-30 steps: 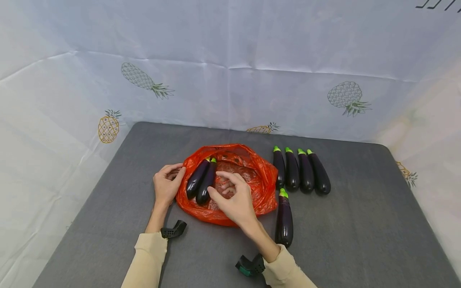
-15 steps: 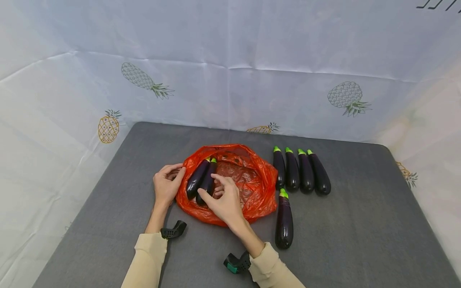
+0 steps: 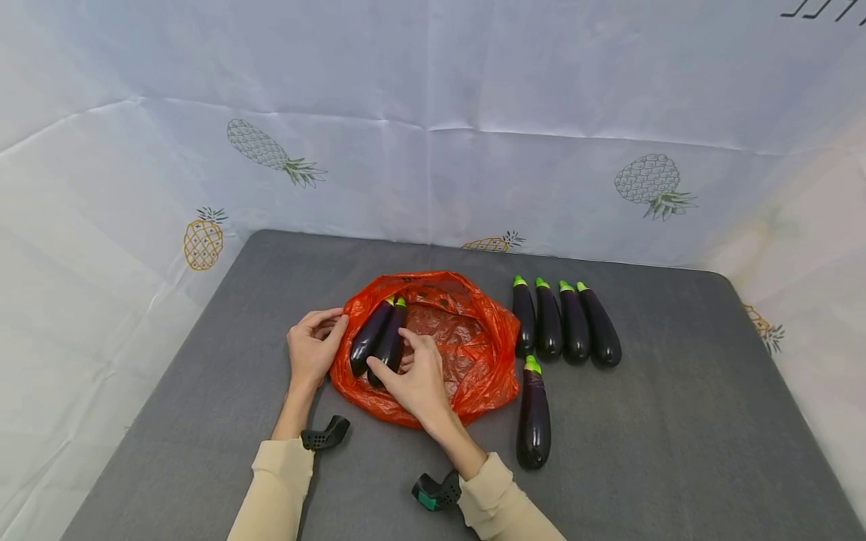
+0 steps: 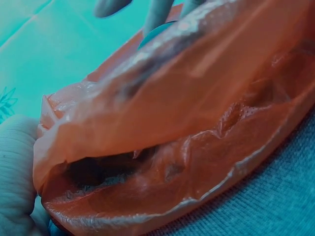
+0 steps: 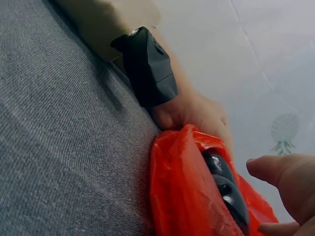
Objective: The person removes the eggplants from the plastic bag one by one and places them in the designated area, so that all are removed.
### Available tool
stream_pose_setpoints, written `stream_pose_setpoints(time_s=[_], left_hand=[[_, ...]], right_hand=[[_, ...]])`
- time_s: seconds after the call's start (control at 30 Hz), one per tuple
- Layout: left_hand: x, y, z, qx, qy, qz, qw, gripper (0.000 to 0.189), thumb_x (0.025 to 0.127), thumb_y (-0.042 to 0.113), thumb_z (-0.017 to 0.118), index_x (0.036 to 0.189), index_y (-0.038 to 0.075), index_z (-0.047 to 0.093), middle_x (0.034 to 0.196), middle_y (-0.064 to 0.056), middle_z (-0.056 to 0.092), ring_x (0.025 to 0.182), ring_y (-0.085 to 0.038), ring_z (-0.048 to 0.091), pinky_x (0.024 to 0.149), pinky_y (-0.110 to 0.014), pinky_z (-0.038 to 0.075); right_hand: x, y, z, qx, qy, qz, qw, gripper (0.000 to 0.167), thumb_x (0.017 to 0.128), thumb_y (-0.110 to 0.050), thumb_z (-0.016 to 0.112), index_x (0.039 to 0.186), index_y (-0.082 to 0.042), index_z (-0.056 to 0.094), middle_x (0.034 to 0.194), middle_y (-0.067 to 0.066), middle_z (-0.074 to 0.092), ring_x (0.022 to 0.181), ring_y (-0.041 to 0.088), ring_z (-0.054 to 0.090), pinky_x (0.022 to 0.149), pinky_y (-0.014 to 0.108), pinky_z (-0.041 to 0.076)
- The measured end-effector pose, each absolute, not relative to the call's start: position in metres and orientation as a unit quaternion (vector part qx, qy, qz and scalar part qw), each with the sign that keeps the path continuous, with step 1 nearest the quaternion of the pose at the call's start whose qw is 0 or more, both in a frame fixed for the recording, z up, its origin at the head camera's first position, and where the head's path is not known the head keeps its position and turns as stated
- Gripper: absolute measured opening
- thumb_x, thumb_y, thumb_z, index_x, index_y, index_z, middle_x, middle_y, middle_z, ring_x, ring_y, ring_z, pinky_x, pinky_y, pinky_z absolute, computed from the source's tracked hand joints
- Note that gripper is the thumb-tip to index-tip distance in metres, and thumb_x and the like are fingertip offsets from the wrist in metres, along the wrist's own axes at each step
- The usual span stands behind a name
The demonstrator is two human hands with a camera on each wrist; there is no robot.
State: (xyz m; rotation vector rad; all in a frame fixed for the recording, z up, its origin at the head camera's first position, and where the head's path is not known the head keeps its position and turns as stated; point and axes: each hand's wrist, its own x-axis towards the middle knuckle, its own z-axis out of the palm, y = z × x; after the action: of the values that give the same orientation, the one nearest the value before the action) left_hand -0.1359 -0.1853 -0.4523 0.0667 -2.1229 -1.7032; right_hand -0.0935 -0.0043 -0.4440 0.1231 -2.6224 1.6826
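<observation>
A crinkled red plastic bag (image 3: pixel 502 330) lies with its mouth spread wide on the grey table. Inside, at its left, two dark purple eggplants rest side by side, a left eggplant (image 3: pixel 368 340) and a right eggplant (image 3: pixel 389 338), green stems pointing away. My left hand (image 3: pixel 313 349) grips the bag's left rim; in the left wrist view its thumb (image 4: pixel 17 172) lies along the plastic. Over the right eggplant hovers my right hand (image 3: pixel 421 379), thumb and index finger parted on either side of it. The right wrist view shows that hand's thumb (image 5: pixel 270 169) apart from the eggplants.
Right of the bag, several more eggplants (image 3: pixel 575 323) lie in a row. One eggplant (image 3: pixel 534 421) lies nearer, below that row. A pale cloth (image 3: pixel 433 173) printed with pineapples hangs behind the grey table (image 3: pixel 676 421).
My right hand has moved left and slightly down within the bag's opening, from beside the right eggplant to over it. The left hand and both eggplants keep their places.
</observation>
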Motion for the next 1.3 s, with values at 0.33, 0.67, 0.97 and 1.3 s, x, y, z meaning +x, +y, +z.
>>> stream_pose_setpoints(time_s=[0.33, 0.67, 0.97, 1.3], left_hand=[[-0.135, -0.185, -0.452, 0.028, -0.768, -0.606, 0.206, 0.018, 0.091, -0.002, 0.073, 0.103, -0.015, 0.073, 0.096, -0.031, 0.068, 0.076, 0.003, 0.064, 0.074, -0.007, 0.055], [-0.136, -0.185, -0.454, 0.020, -0.758, -0.615, 0.214, 0.017, 0.089, -0.005, 0.073, 0.102, -0.017, 0.073, 0.095, -0.032, 0.068, 0.076, 0.001, 0.065, 0.072, -0.008, 0.055], [-0.137, -0.185, -0.454, 0.023, -0.763, -0.612, 0.208, 0.018, 0.090, -0.004, 0.072, 0.103, -0.016, 0.073, 0.096, -0.031, 0.068, 0.076, 0.002, 0.064, 0.073, -0.007, 0.054], [-0.136, -0.185, -0.454, 0.022, -0.760, -0.615, 0.210, 0.018, 0.090, -0.005, 0.072, 0.103, -0.016, 0.073, 0.096, -0.032, 0.067, 0.076, 0.002, 0.065, 0.073, -0.008, 0.055]], right_hand=[[-0.095, -0.009, -0.452, 0.023, -0.845, 0.534, 0.010, 0.074, 0.085, -0.035, 0.082, 0.143, 0.002, 0.054, 0.117, 0.017, 0.059, 0.083, 0.021, 0.064, 0.072, 0.023, 0.056], [-0.097, -0.006, -0.451, 0.006, -0.832, 0.554, 0.020, 0.068, 0.080, -0.023, 0.079, 0.141, -0.001, 0.059, 0.115, 0.016, 0.061, 0.081, 0.017, 0.063, 0.074, 0.025, 0.058], [-0.100, 0.010, -0.449, 0.004, -0.840, 0.542, 0.033, 0.058, 0.077, -0.017, 0.077, 0.133, -0.006, 0.067, 0.109, 0.013, 0.062, 0.080, 0.017, 0.059, 0.076, 0.028, 0.054], [-0.103, 0.021, -0.448, 0.005, -0.853, 0.520, 0.033, 0.057, 0.079, -0.018, 0.077, 0.134, -0.007, 0.068, 0.112, 0.014, 0.062, 0.089, 0.022, 0.057, 0.077, 0.031, 0.046]])
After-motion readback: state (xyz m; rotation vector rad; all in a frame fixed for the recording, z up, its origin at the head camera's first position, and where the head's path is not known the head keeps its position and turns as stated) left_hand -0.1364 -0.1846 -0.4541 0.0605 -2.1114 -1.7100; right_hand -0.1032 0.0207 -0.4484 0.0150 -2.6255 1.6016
